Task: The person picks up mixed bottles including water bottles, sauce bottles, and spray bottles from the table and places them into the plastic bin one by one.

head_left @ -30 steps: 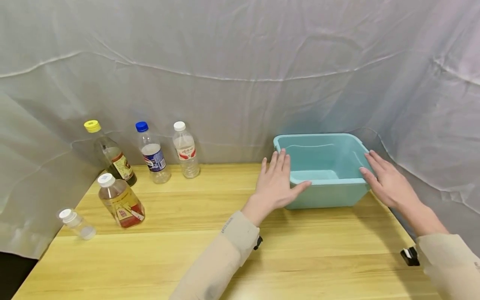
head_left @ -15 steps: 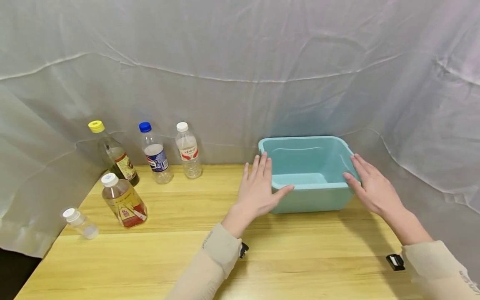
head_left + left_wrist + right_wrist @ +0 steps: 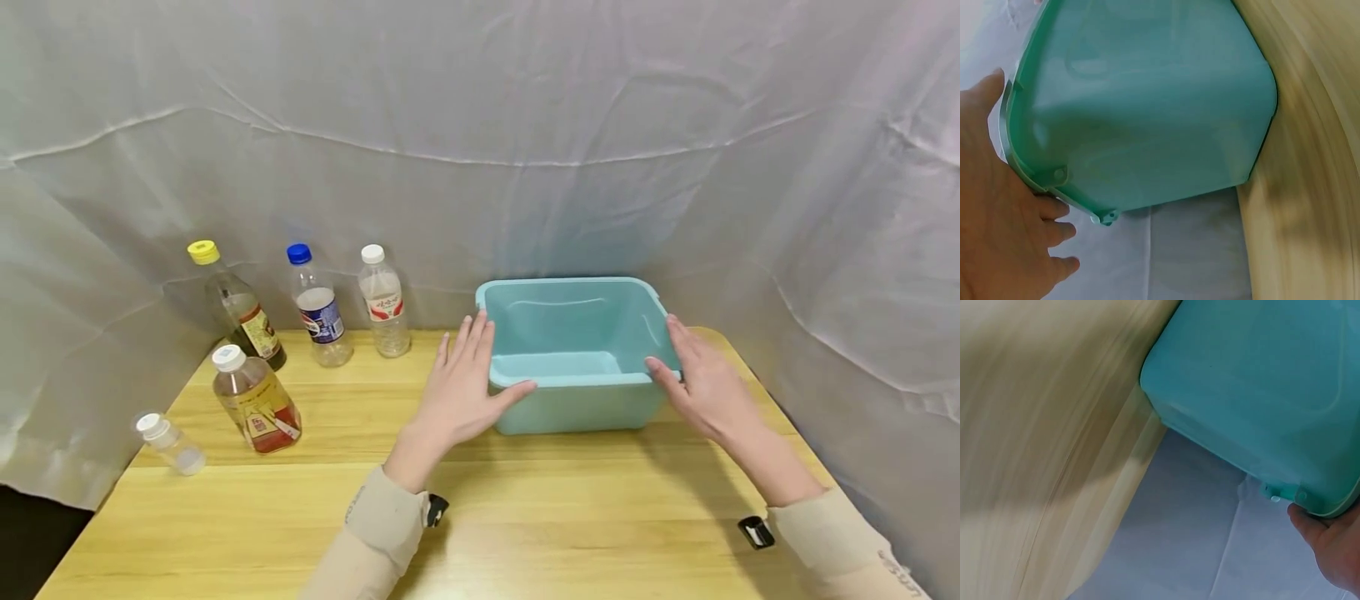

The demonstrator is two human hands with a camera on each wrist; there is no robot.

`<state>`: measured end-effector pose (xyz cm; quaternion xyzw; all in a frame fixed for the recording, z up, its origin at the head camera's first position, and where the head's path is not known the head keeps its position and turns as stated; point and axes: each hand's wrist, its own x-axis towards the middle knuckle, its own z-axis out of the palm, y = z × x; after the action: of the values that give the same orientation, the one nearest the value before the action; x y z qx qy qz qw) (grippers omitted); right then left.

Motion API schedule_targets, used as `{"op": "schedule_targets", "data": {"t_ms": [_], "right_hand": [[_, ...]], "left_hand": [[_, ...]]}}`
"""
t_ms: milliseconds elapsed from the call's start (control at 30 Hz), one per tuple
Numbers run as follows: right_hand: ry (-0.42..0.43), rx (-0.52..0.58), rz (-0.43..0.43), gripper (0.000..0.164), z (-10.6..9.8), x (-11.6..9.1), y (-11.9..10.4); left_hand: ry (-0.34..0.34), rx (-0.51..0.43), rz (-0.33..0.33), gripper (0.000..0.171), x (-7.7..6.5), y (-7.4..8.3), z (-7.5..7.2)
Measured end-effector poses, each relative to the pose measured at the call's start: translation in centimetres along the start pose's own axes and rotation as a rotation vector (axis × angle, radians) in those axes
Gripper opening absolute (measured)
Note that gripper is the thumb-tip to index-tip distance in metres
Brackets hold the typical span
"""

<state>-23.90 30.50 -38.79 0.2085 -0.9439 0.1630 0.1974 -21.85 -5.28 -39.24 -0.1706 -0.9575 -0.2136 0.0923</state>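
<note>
A turquoise plastic tub (image 3: 573,410) with nothing in it stands on the wooden table, right of the middle in the head view. My left hand (image 3: 459,390) lies with straight fingers along its left rim, the thumb stretched toward the front corner. On the opposite side my right hand (image 3: 708,396) rests against the right rim, fingers extended and thumb at the front corner. In the left wrist view the tub's outer wall (image 3: 1160,112) shows beside the spread fingers. The right wrist view has fingers touching the rim at the lower right, most of that hand being cut off.
Left on the table (image 3: 525,533) stand a yellow-capped dark bottle (image 3: 258,329), a blue-capped bottle (image 3: 322,321), a white-capped clear bottle (image 3: 386,308), a bottle of reddish liquid (image 3: 258,408) and a small clear jar (image 3: 172,446). A grey curtain (image 3: 450,108) hangs behind.
Both hands have slid the tub leftward along the table, toward the bottles. The bottles appear slightly further right in the head view, as the view itself has shifted.
</note>
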Motion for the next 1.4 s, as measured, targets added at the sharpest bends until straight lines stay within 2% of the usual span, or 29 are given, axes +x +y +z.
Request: {"op": "schedule_targets", "data": {"t_ms": [300, 767, 1000, 1400], "right_hand": [[0.095, 0.056, -0.05, 0.062, 1.5, 0.2, -3.1], [0.145, 0.003, -0.214, 0.065, 3.9, 0.4, -6.7], [0.164, 0.031, -0.238, 0.07, 4.9, 0.4, -8.3], [0.212, 0.095, -0.225, 0.069, 5.7, 0.3, -9.5]], "left_hand": [[0.026, 0.002, -0.002, 0.109, -2.3, -3.1, -1.7], [0.024, 0.017, 0.015, 0.103, -4.7, -7.2, -4.3], [0.029, 0.034, 0.027, 0.1, -5.7, -8.4, -5.2], [0.069, 0.033, 0.029, 0.099, -6.3, -9.2, -5.2]]}}
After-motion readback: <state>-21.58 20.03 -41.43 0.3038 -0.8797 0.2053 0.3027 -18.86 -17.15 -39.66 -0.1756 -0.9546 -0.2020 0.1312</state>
